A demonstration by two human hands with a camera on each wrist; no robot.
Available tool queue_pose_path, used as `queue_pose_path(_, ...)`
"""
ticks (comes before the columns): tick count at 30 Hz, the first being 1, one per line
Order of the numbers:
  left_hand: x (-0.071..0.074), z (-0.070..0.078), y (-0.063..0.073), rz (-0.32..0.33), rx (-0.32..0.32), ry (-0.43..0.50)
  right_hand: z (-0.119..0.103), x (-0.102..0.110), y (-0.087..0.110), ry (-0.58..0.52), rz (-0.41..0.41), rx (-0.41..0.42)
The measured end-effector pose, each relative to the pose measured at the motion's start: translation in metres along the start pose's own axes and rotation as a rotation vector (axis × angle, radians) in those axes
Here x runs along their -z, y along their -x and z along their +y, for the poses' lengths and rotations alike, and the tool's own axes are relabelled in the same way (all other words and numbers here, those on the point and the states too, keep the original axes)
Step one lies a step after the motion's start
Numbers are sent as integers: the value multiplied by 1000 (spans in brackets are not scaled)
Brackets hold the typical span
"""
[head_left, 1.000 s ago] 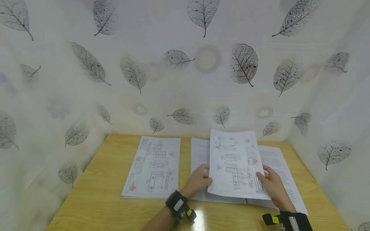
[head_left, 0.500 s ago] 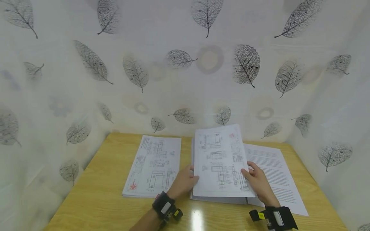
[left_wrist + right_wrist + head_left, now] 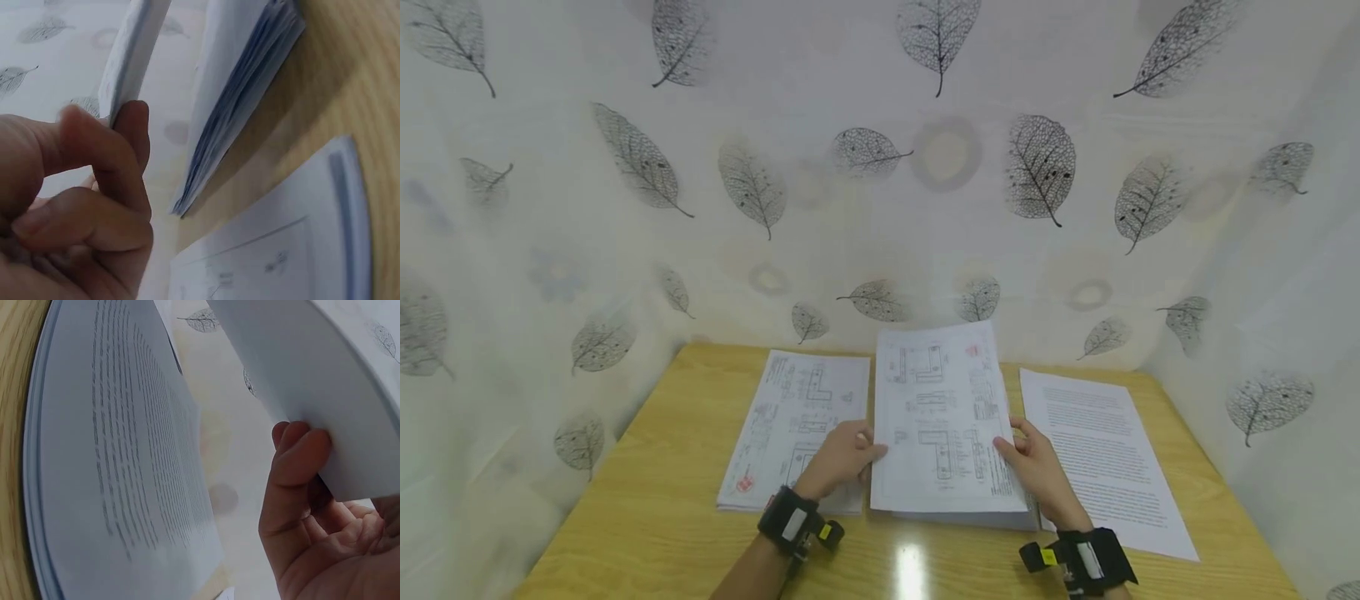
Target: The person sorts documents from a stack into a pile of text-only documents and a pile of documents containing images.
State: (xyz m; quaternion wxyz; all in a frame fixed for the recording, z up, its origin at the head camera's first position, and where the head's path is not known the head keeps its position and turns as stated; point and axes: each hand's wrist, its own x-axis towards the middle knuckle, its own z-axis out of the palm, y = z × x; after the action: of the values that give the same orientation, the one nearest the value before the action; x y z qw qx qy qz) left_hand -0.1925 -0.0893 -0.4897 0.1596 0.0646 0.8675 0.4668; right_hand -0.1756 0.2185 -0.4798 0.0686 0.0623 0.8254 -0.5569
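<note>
Raised between both hands is a thin stack of paper sheets (image 3: 943,417) printed with technical drawings of L-shaped parts and a red stamp. My left hand (image 3: 842,458) pinches its left edge between thumb and index finger, the other fingers curled, as the left wrist view shows. At the right edge, my right hand (image 3: 1039,471) holds it with the thumb on the printed face and fingers behind. The left hand overlaps a second pile of drawings (image 3: 760,433) lying on the table. Beneath the held sheets lies another paper stack (image 3: 240,106), mostly hidden in the head view.
To the right, a stack of text pages (image 3: 1105,458) lies at a slant on the wooden table (image 3: 625,492). A pale curtain with leaf prints (image 3: 880,225) encloses the table at the back and sides. Each wrist wears a black strap with a small camera.
Both hands have carried the drawing sheets leftward, from over the middle and right papers towards the left pile. More of the text pages on the right now shows.
</note>
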Motion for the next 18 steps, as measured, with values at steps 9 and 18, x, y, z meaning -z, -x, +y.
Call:
queue_pose_path(9, 26, -7, 4, -22, 67, -15, -9, -20, -7, 40, -43, -14)
queue_pose_path(18, 59, -21, 9, -10, 110, -12, -19, -44, -17, 166, -69, 57)
